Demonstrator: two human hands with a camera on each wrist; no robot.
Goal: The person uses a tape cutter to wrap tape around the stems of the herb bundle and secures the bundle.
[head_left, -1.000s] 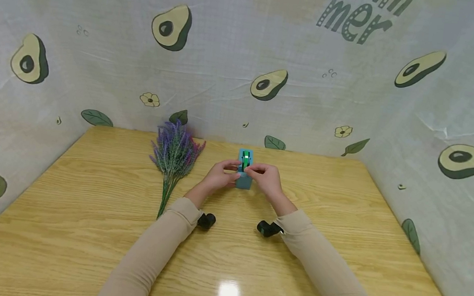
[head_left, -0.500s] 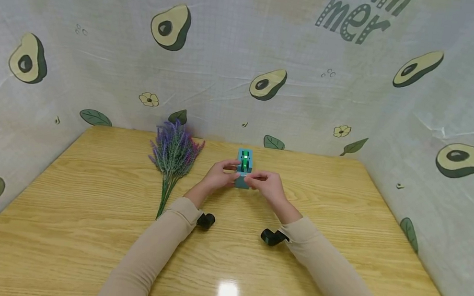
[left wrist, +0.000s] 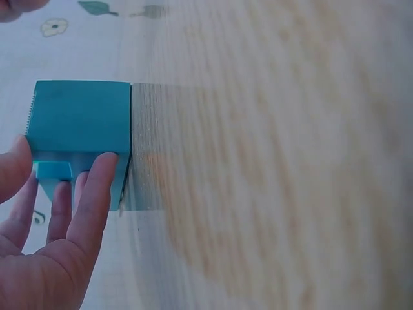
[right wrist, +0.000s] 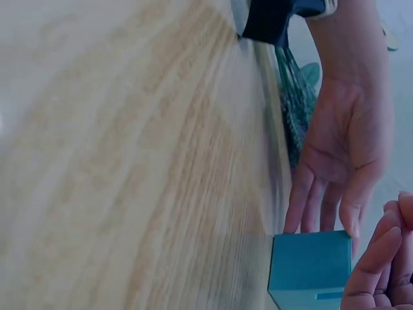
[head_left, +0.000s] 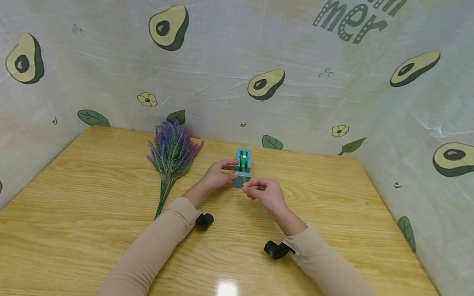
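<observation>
**Left hand (head_left: 218, 176) braced on the tape dispenser (head_left: 241, 174), right hand (head_left: 267, 194) drawn down past the cutter (left wrist: 30, 113)**

Unchanged at left over the last second: left hand, fingers extended and spread, tips against the dispenser's left side without wrapping round it. Next, between the hands, toward the far edge of the table (head_left: 81, 228): the dispenser, in the same place. Shifted, at right: right hand, lowered from the roll of tape (head_left: 243, 160) to just beside the dispenser's front, thumb and forefinger pinched together. Apparently gripping a clear strip of tape (head_left: 244, 184), too fine to make out fully. Meaning, as a judgement: tape being pulled off the roll and over the cutter, with the dispenser steadied against the pull. Cannot tell whether already torn free.

Farthest left among materials: bunch of flowers (head_left: 171, 160), purple and pink spikes, fuzzy-looking, narrowing to thin green stems. Then left sleeve (head_left: 143, 254), smooth beige cloth, lightly creased. In the middle: dispenser in blue-green, probably plastic, boxy and crisp-edged at the front, fine teeth along the cutter, glossy green roll behind. Farther right: matching right sleeve (head_left: 336, 279). Beneath everything, shiny wood grain; behind, wrinkled pale sheet (head_left: 221, 45) printed with avocados.
</observation>
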